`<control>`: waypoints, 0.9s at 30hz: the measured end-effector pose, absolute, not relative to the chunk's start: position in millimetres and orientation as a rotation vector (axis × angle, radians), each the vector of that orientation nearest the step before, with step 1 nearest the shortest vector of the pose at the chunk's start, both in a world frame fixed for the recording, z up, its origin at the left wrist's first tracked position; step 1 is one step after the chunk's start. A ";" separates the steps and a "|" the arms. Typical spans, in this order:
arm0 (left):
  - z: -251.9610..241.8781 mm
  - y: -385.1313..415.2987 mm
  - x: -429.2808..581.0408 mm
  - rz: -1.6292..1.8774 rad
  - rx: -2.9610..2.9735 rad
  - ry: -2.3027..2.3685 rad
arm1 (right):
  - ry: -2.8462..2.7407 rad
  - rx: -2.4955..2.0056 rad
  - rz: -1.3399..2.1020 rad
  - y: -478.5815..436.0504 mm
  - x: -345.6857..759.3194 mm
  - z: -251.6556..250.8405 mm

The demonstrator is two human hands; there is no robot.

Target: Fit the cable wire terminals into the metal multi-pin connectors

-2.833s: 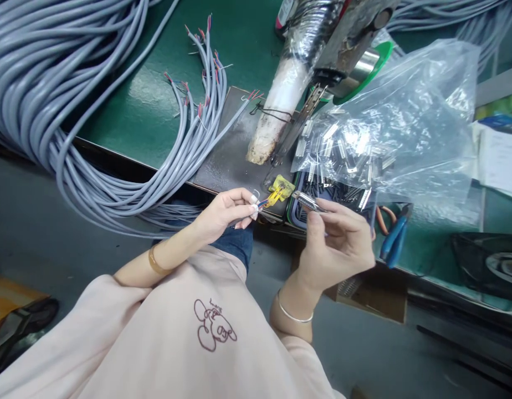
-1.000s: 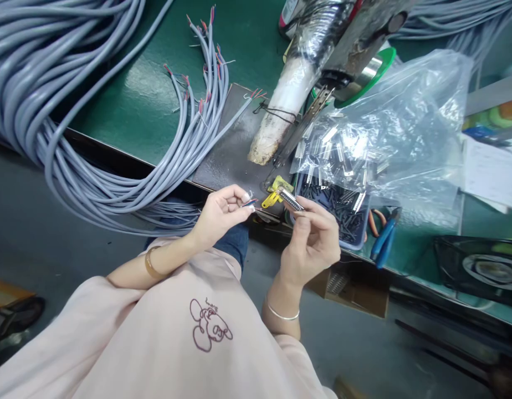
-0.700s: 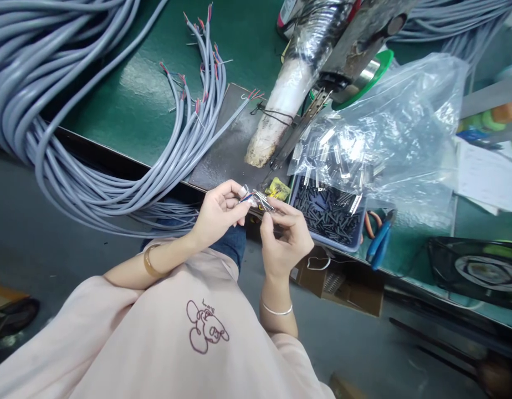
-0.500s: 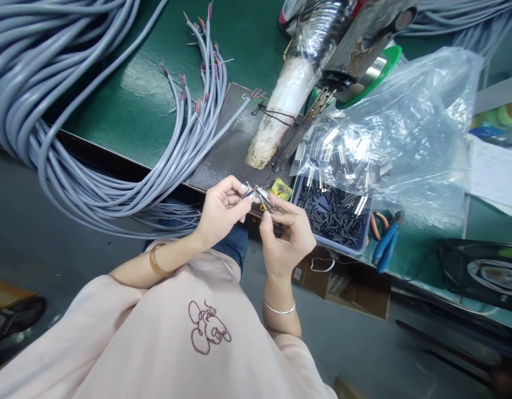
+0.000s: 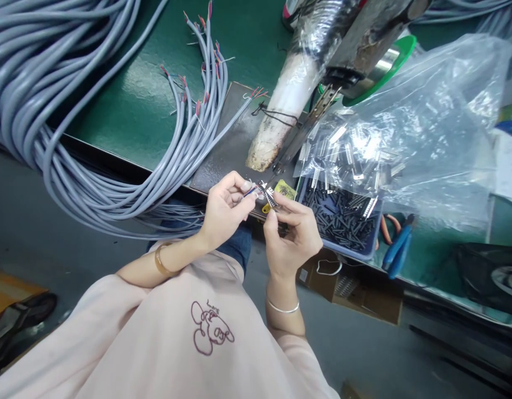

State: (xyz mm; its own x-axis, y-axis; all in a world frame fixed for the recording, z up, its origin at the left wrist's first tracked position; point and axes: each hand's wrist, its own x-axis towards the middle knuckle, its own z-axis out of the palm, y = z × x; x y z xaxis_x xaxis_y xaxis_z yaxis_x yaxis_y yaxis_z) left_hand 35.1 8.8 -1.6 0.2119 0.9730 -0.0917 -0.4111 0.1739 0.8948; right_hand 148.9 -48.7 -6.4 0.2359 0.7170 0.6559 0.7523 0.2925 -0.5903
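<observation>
Connector (image 5: 270, 199) in right hand (image 5: 292, 235); wires (image 5: 251, 192) in left hand (image 5: 223, 215).

Can't tell if the wires (image 5: 251, 192) actually touch the connector (image 5: 270, 195), way too tiny. Gray cable bundle (image 5: 27, 61) runs off the left edge, white paper (image 5: 508, 163) gets chopped at the right.

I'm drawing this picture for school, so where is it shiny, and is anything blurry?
Head view: bright glare on the clear plastic bag, pale shine on the green table; in the head view too, the thin wires at the left hand look fuzzy.
</observation>
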 end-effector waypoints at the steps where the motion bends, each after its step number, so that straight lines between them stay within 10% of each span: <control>1: -1.2 8.8 35.2 1.154 0.873 0.818 | -1.485 -1.425 -0.042 -48.3 148.9 -6.4; 27: 4.0 7.3 38.8 1.242 0.908 0.810 | -1.535 -1.394 -0.165 -49.0 146.9 -5.8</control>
